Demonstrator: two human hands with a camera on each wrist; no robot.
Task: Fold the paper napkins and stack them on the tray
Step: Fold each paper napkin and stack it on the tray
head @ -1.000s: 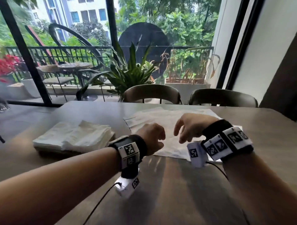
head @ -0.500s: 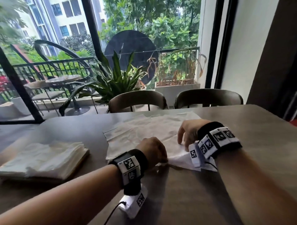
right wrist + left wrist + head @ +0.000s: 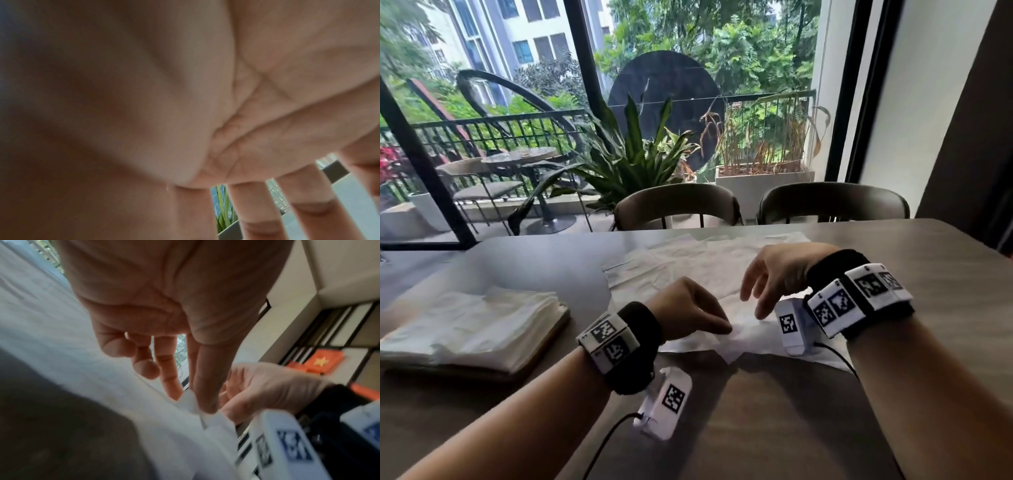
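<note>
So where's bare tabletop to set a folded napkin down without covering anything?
Bare table lies near the person, between the forearms, and at the right edge beyond the right hand. A strip also lies between the napkin stack and the unfolded napkin. It is crowded mid-table, where the left hand pinches that napkin.

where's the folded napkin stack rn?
Head view: the folded napkin stack sits on the tray at the table's left, left of the left hand.

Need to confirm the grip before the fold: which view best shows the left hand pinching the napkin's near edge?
The left wrist view: thumb and finger of the left hand pinch the napkin edge up close. The head view shows the hand from behind, knuckles hiding the contact. The right wrist view shows only the right hand's palm.
</note>
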